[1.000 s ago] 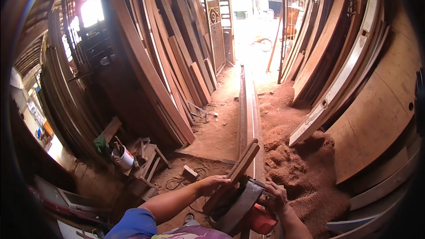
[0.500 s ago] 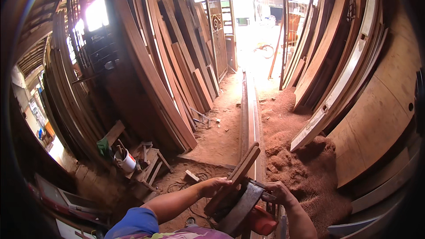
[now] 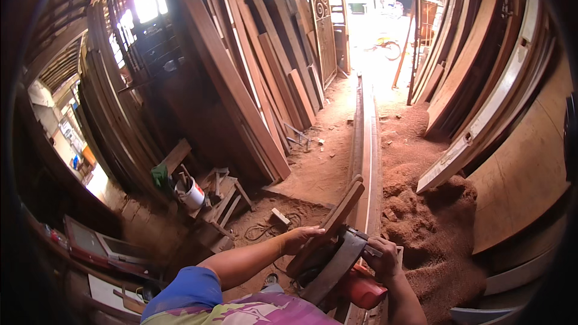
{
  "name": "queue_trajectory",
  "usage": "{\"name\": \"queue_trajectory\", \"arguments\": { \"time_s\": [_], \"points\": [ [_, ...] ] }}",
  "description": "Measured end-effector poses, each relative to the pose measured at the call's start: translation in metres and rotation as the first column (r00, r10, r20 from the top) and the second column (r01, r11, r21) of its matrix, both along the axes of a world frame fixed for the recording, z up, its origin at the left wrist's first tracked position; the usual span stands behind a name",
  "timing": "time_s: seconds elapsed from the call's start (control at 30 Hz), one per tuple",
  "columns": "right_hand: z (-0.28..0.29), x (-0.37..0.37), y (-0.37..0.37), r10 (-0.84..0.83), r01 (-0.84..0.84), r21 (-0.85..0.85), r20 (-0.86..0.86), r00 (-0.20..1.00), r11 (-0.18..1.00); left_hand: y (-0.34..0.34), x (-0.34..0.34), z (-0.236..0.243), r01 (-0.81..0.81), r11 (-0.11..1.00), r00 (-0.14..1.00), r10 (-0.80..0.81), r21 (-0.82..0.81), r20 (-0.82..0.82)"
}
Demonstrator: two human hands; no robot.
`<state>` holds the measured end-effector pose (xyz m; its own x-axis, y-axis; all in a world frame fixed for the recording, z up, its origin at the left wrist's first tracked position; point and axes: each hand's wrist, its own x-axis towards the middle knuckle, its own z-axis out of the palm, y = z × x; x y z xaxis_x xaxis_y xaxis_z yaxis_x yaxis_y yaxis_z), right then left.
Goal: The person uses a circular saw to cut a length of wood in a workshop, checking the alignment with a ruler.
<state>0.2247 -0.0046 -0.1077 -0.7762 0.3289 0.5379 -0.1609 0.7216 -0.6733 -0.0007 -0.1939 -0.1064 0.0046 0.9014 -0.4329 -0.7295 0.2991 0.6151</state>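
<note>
At the lower middle is a red-bodied power tool (image 3: 366,292) with a broad grey metal plate (image 3: 335,269); its exact kind is unclear. A thick wooden bar (image 3: 345,206) slants up along the tool's left side. My left hand (image 3: 300,239) is closed on that bar, thumb on top and the other fingers partly hidden. On the tool's right, my right hand (image 3: 383,259) curls round a metal part beside the plate. Beneath and beyond the tool a long narrow board (image 3: 368,144) runs away toward the bright doorway.
Tall planks (image 3: 241,72) lean at the left, more boards (image 3: 466,60) at the right. Heaped sawdust (image 3: 415,204) lies right of the long board. A white bucket (image 3: 191,194) stands by a low wooden stand (image 3: 232,201). A cord (image 3: 259,232) and wood block (image 3: 280,216) lie on the floor.
The whole view has shifted, so the surroundings sit further right. Both hands keep their hold on the bar and the tool, with little change between them.
</note>
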Motion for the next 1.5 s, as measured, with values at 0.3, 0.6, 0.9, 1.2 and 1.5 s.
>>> {"name": "queue_trajectory", "arguments": {
  "time_s": [0.3,0.6,0.9,1.2,1.5],
  "points": [
    [-0.002,-0.017,0.036,0.274,-0.24,-0.171,0.212,0.938,0.955,-0.002,0.0,-0.011,-0.003,1.0,0.999,0.003,0.009,-0.048],
    [-0.01,-0.025,0.054,0.699,-0.261,-0.787,0.279,0.659,0.56,-0.007,0.004,0.015,0.141,0.987,0.989,-0.136,0.078,-0.062],
    [-0.145,0.061,0.007,-0.297,0.253,-0.684,0.056,0.953,0.684,-0.007,0.003,-0.017,-0.007,1.0,0.964,-0.001,-0.027,-0.265],
    [-0.182,0.044,-0.113,-0.314,-0.14,-0.977,-0.185,0.931,0.162,-0.015,0.015,0.005,-0.031,0.994,0.924,0.07,0.109,-0.375],
    [-0.094,0.069,-0.14,-0.437,-0.077,-0.888,-0.297,0.849,0.454,-0.005,0.02,0.047,0.097,0.943,0.935,0.024,0.32,-0.355]
  ]
}}
